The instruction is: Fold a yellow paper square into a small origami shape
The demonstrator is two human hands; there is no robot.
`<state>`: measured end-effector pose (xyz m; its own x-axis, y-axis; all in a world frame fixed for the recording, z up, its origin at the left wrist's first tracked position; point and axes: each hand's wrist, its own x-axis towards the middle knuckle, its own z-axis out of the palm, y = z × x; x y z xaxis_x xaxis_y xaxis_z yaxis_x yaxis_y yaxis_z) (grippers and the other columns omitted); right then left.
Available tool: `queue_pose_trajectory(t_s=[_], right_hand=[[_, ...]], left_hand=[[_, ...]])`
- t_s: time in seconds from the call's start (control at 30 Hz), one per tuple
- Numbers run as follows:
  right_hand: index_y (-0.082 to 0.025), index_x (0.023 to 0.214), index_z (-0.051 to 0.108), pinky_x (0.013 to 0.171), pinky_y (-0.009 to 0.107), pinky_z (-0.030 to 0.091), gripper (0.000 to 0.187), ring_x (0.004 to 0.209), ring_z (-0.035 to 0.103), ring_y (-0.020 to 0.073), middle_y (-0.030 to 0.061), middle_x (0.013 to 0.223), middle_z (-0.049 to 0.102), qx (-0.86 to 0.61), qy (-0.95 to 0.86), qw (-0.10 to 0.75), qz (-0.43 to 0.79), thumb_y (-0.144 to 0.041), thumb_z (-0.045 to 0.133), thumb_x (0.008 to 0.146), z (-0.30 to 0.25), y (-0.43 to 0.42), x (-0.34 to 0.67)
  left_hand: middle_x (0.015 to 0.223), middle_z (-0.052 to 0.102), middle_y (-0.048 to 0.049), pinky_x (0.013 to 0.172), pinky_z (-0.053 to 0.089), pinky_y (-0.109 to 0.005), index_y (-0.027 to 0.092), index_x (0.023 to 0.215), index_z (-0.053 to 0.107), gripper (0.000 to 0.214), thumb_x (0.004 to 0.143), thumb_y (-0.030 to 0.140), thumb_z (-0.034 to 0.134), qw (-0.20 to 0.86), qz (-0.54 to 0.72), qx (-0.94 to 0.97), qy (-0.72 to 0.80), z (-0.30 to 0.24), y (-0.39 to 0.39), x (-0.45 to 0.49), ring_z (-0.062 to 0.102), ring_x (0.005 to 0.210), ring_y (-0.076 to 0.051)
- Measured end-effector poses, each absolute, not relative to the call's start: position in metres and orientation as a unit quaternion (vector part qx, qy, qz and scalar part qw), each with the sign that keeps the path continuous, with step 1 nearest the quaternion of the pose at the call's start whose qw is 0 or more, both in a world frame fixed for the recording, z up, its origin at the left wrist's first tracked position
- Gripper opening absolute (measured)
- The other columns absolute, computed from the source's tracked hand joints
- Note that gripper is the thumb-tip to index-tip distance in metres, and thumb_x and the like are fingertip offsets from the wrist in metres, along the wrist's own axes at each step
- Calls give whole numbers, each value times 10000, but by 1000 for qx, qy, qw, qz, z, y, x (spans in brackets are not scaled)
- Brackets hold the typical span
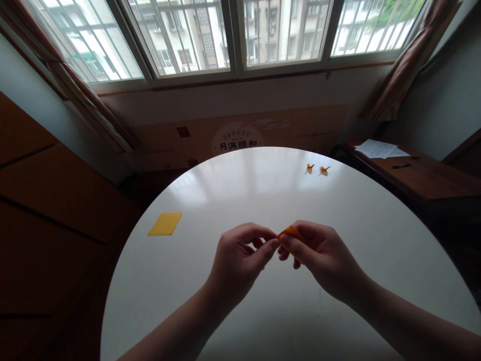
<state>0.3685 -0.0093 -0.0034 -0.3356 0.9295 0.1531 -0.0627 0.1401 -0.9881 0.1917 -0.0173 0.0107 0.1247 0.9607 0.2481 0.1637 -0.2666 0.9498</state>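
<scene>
A small folded piece of orange paper (293, 232) is held up above the white table, between my two hands. My right hand (319, 249) grips it, thumb on the near face and fingers behind, hiding much of the paper. The thumb and index finger of my left hand (240, 255) pinch its left corner. To the left lies a thin stack of yellow paper squares (166, 223). Two small folded paper birds, one bird (309, 168) and another bird (324, 171), sit toward the table's far right edge.
The round white table (210, 200) fills the middle. A brown wooden side table (421, 173) at the right bears white sheets (379, 148) and a dark pen-like object (401, 166). A printed cardboard panel (311, 125) stands behind, below the barred windows. A wooden cabinet (48, 225) is at the left.
</scene>
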Motion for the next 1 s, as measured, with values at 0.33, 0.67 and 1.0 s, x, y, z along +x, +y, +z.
queue_pose_trajectory(t_s=[0.33, 0.67, 1.0], right_hand=[[-192, 824, 697, 609, 226, 481, 98, 692, 601, 130, -3, 747, 657, -350, -625, 473, 513, -268, 727, 878, -2, -6, 369], [-230, 852, 746, 584, 215, 508, 63, 692, 634, 137, 4, 771, 693, -324, -582, 515, 539, -286, 773, 858, -7, -3, 372], [-236, 843, 745, 597, 220, 497, 51, 697, 621, 138, 2, 764, 693, -291, -548, 523, 584, -277, 761, 870, -11, -2, 373]], left_hand=[[588, 600, 11, 435, 475, -198, 132, 744, 690, 106, 774, 233, 701, 491, 434, 579, 484, 16, -19, 191, 534, 502, -102], [634, 628, -8, 467, 469, -209, 140, 723, 696, 83, 754, 217, 690, 457, 445, 600, 484, 23, -24, 192, 539, 549, -110], [615, 616, -1, 455, 471, -212, 139, 720, 682, 89, 743, 225, 692, 491, 439, 580, 479, 24, -24, 193, 534, 532, -110]])
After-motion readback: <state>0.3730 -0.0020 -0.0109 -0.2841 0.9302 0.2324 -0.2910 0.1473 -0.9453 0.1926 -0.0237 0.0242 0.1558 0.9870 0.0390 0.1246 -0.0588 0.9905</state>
